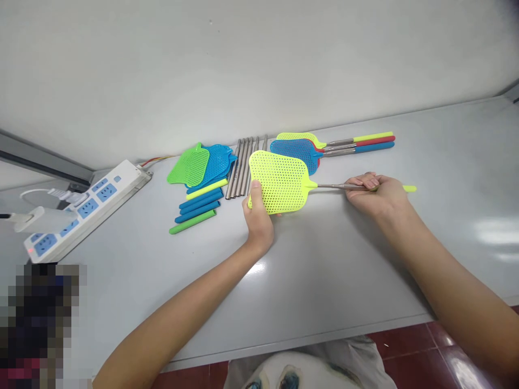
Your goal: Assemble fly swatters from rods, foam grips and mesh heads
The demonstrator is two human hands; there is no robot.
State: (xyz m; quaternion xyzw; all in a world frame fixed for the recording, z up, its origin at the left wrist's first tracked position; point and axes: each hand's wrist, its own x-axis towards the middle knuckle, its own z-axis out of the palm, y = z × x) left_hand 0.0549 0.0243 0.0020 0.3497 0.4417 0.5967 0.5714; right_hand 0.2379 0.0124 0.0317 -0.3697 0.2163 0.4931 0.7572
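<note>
A yellow fly swatter (pixel 279 181) with a perforated head and a thin metal rod is held level above the table by both hands. My left hand (pixel 259 221) is closed on the left edge of its head, thumb on top and fingers mostly hidden beneath. Around the rod and yellow grip my right hand (pixel 379 194) is closed, palm turned up, with the grip's end sticking out to the right. Just behind lie several fly swatters, a blue one (pixel 294 154) on top, with yellow, red and blue grips.
Left of the swatters lie several metal rods (pixel 241 167), a green swatter head (pixel 188 165), blue swatter heads (pixel 219 162) and several coloured grip sleeves (pixel 198 208). A power strip (pixel 89 210) with plugs stands at the left. The wall (pixel 259 65) bounds the grey table (pixel 324 292) behind.
</note>
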